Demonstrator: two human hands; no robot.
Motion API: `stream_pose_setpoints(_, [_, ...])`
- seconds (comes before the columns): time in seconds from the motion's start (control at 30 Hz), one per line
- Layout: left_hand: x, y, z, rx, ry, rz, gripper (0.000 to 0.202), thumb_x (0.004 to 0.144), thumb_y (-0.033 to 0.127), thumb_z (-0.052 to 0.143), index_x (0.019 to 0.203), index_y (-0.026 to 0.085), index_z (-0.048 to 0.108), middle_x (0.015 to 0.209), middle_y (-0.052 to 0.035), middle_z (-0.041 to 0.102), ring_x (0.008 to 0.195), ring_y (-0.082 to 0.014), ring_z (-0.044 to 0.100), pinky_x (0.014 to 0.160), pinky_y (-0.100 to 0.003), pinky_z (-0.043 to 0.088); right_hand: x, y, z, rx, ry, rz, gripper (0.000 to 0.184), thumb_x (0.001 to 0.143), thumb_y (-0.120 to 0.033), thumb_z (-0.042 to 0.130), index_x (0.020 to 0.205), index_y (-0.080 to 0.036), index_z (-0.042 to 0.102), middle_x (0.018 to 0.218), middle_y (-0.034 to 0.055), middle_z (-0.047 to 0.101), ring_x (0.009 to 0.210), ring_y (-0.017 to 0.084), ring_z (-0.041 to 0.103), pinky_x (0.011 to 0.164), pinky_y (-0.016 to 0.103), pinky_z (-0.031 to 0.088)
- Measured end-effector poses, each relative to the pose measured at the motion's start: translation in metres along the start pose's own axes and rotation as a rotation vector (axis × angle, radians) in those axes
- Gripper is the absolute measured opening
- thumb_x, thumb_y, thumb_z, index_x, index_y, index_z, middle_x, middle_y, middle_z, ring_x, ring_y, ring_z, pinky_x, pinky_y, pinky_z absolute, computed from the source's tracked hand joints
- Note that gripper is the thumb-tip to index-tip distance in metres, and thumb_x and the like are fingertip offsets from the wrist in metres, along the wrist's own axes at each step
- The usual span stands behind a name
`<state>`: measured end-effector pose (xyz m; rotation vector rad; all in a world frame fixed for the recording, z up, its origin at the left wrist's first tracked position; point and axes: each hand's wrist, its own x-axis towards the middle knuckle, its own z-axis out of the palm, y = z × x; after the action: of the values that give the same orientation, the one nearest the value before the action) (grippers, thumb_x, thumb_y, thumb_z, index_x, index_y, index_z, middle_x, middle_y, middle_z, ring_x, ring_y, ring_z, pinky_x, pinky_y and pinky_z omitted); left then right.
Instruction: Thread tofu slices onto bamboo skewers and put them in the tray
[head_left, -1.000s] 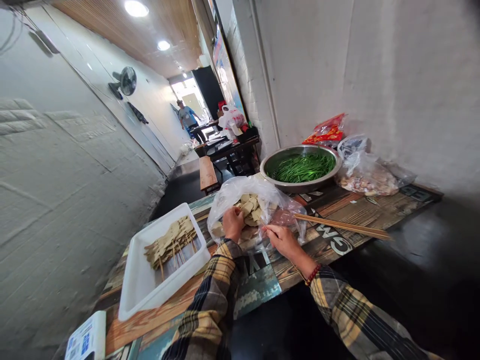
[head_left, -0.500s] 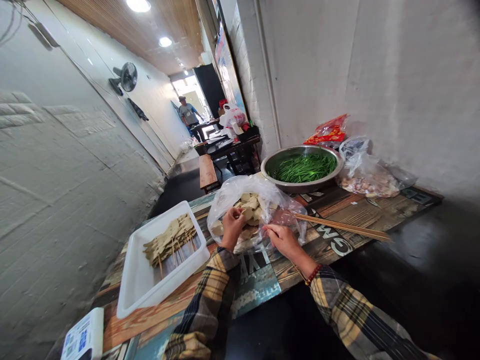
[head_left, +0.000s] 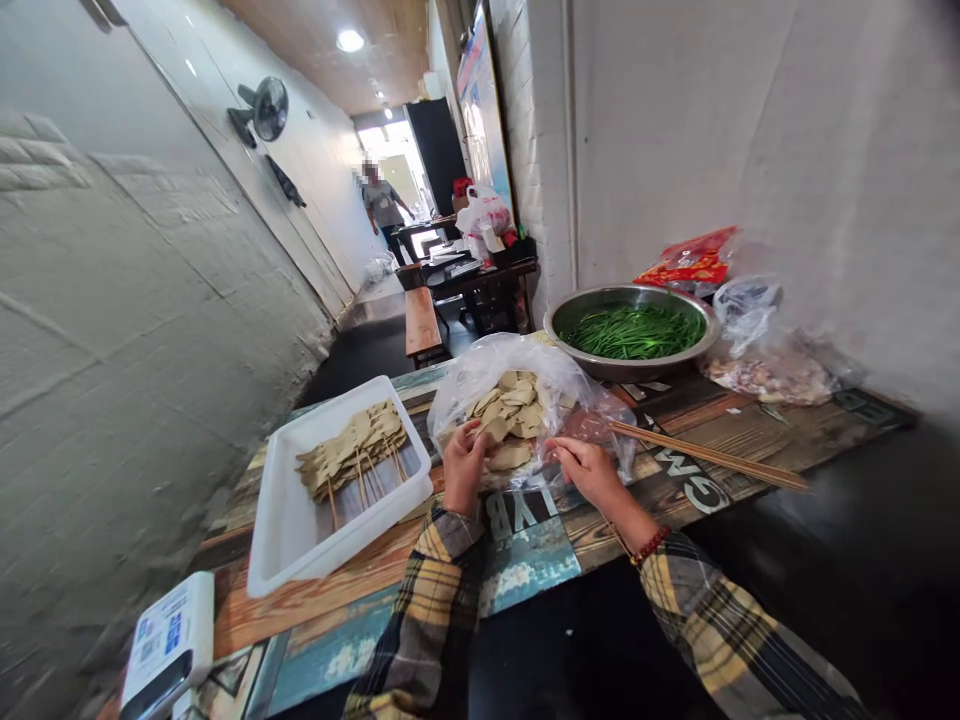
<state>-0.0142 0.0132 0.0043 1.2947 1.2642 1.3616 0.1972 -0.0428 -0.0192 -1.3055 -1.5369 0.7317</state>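
A clear plastic bag (head_left: 450, 395) lies open on the table, with a heap of thin beige slices (head_left: 517, 400) inside, perhaps tofu. At its near left side, my left hand (head_left: 463, 465) pinches the edge of one slice. My right hand (head_left: 589, 470) is closed at the bag's right side; a thin bamboo skewer (head_left: 616, 538) shows below its palm, by the wrist. To the left, a white plastic tray (head_left: 300, 565) holds beige slices threaded on skewers (head_left: 352, 450), stacked with their sticks toward me.
Loose bamboo skewers (head_left: 720, 457) lie right of the bag. Behind stands a steel basin (head_left: 630, 368) of green chives (head_left: 637, 330), beside a tied bag of pale pieces (head_left: 780, 370) and a red package (head_left: 690, 260). A white box-like device (head_left: 169, 640) sits front left. A person (head_left: 384, 205) stands far back.
The camera view has shifted, so the table things appear farther right. My left hand stays at the slices with its fingers closed, and my right hand stays beside the bag.
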Motion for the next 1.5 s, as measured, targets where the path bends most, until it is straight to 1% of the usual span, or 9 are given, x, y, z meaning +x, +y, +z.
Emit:
stream_pose_setpoints(0.1, [-0.005,0.002,0.000,-0.283,-0.111,-0.170,0.043,0.062,0.043,0.076,0.091,0.016,0.059,0.078,-0.0006,0.065,0.066,-0.0166,0.067,0.063,-0.029,0.051,-0.003,-0.003,0.000,0.055,0.031,0.011,0.039,0.090,-0.033,0.046,0.113,-0.012,0.070,0.046,-0.0043,0.053,0.045,0.013,0.051,0.050,0.023,0.039])
stream_pose_setpoints(0.2, [-0.009,0.006,0.002,-0.416,-0.171,-0.249,0.041,0.059,0.041,0.080,0.084,0.016,0.060,0.071,0.0014,0.061,0.064,-0.0156,0.066,0.056,-0.024,0.048,-0.015,-0.012,0.003,0.121,0.033,0.019,0.043,0.091,-0.035,0.046,0.123,-0.013,0.064,0.047,-0.0053,0.052,0.045,0.012,0.049,0.050,0.023,0.039])
stream_pose_setpoints(0.33, [-0.014,0.012,0.008,-0.439,-0.243,-0.262,0.039,0.059,0.041,0.081,0.081,0.016,0.060,0.067,0.0015,0.059,0.061,-0.0146,0.064,0.045,-0.019,0.039,-0.039,-0.026,0.014,0.179,-0.033,0.038,0.041,0.091,-0.032,0.046,0.125,-0.016,0.063,0.054,-0.0039,0.053,0.048,0.012,0.048,0.050,0.023,0.038])
stream_pose_setpoints(0.4, [-0.016,0.015,0.011,-0.414,-0.296,-0.267,0.037,0.060,0.041,0.081,0.079,0.016,0.060,0.065,0.0014,0.058,0.062,-0.0147,0.063,0.046,-0.019,0.040,-0.049,-0.029,0.020,0.208,-0.030,0.071,0.040,0.090,-0.031,0.046,0.122,-0.016,0.065,0.056,-0.0030,0.054,0.048,0.012,0.047,0.048,0.023,0.037])
stream_pose_setpoints(0.5, [-0.019,0.017,0.015,-0.374,-0.348,-0.265,0.038,0.058,0.037,0.082,0.083,0.016,0.063,0.068,0.0004,0.062,0.062,-0.0129,0.061,0.051,-0.021,0.044,-0.058,-0.029,0.027,0.227,-0.023,0.089,0.038,0.090,-0.031,0.047,0.117,-0.014,0.067,0.054,-0.0029,0.053,0.048,0.012,0.048,0.050,0.023,0.039])
stream_pose_setpoints(0.7, [-0.022,0.018,0.020,-0.374,-0.357,-0.248,0.031,0.061,0.031,0.080,0.081,0.014,0.065,0.066,0.0007,0.063,0.055,-0.0089,0.055,0.052,-0.021,0.044,-0.061,-0.031,0.025,0.192,-0.014,0.109,0.041,0.094,-0.034,0.045,0.123,-0.013,0.064,0.045,-0.0062,0.047,0.041,0.010,0.045,0.048,0.022,0.039])
stream_pose_setpoints(0.9, [-0.023,0.018,0.019,-0.402,-0.305,-0.246,0.034,0.059,0.029,0.081,0.085,0.014,0.066,0.067,0.0008,0.066,0.058,-0.0119,0.061,0.056,-0.022,0.048,-0.061,-0.035,0.024,0.123,-0.060,0.095,0.041,0.093,-0.031,0.046,0.126,-0.012,0.063,0.043,-0.0066,0.048,0.040,0.010,0.047,0.049,0.022,0.041])
stream_pose_setpoints(1.23, [-0.023,0.017,0.019,-0.348,-0.286,-0.173,0.030,0.062,0.028,0.079,0.085,0.013,0.068,0.066,0.0002,0.066,0.053,-0.0084,0.056,0.052,-0.020,0.044,-0.061,-0.031,0.027,0.123,-0.051,0.078,0.044,0.093,-0.032,0.045,0.127,-0.011,0.063,0.043,-0.0058,0.049,0.039,0.010,0.047,0.047,0.022,0.041])
stream_pose_setpoints(1.5, [-0.024,0.020,0.019,-0.283,-0.277,-0.118,0.026,0.064,0.028,0.077,0.084,0.014,0.069,0.067,-0.0008,0.066,0.058,-0.0103,0.057,0.054,-0.021,0.043,-0.058,-0.031,0.030,0.111,-0.039,0.104,0.044,0.093,-0.031,0.044,0.127,-0.011,0.063,0.040,-0.0065,0.047,0.036,0.010,0.045,0.045,0.020,0.039])
